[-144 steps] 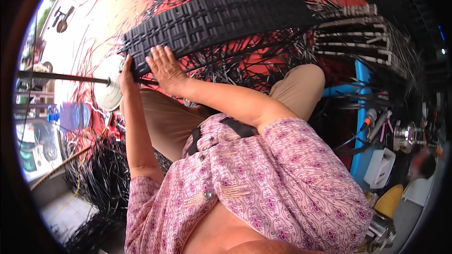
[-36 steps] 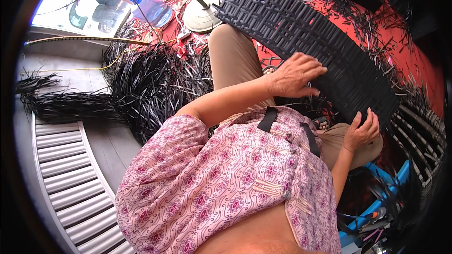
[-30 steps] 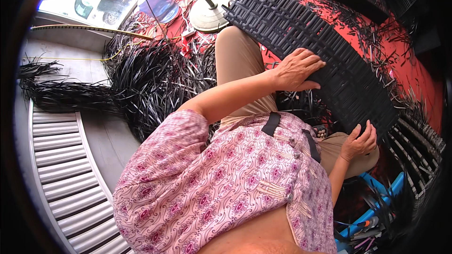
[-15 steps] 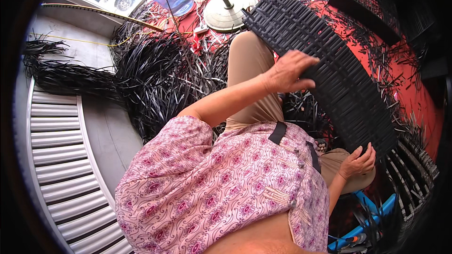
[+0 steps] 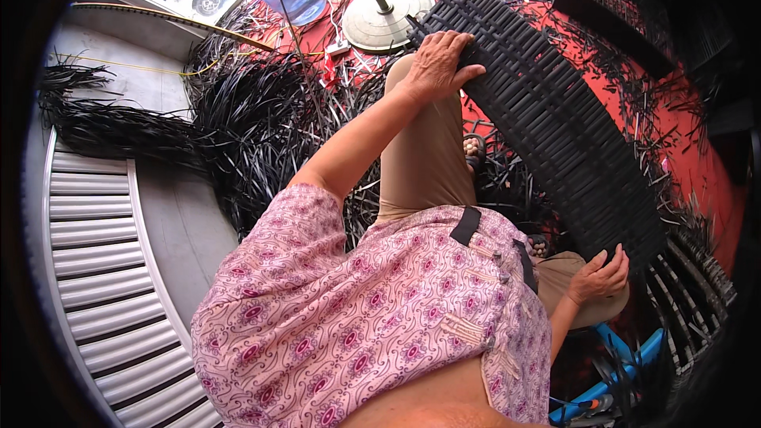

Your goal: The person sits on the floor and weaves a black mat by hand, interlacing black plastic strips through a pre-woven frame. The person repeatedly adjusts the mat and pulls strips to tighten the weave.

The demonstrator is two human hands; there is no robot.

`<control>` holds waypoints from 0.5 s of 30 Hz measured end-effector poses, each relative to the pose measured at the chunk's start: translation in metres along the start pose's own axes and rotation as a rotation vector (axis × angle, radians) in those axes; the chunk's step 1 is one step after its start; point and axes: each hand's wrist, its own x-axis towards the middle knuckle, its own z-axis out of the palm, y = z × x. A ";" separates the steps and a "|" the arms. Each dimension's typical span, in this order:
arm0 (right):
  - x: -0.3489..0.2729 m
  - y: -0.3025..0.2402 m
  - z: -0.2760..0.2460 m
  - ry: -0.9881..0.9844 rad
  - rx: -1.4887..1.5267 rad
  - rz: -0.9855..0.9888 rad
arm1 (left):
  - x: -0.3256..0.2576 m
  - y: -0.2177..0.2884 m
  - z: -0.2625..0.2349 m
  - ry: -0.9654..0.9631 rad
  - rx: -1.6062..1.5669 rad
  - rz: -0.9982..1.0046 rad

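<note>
Panel, a long black woven strip, runs from upper centre to lower right of the frame, across the person's knee. It looks stiff yet springy and fairly light, best gripped at its edges. Left hand lies clasped over its upper end; right hand grips its lower edge. Loose black strands lie at left.

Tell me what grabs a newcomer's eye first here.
A long black woven panel curves across the red floor at upper right, the left hand gripping its far end and the right hand its near edge. A heap of loose black strips spreads at left.
</note>
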 end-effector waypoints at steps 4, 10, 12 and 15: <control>0.001 -0.002 -0.002 -0.004 -0.013 -0.002 | 0.026 -0.008 0.005 -0.002 -0.011 0.029; 0.001 -0.001 -0.001 0.000 -0.006 0.009 | 0.028 0.009 -0.010 0.033 0.009 0.158; 0.003 -0.005 -0.003 0.002 -0.035 0.019 | 0.010 0.047 -0.010 -0.076 -0.162 0.245; 0.002 -0.004 0.003 0.003 -0.038 0.019 | -0.010 0.082 0.009 -0.238 -0.260 0.415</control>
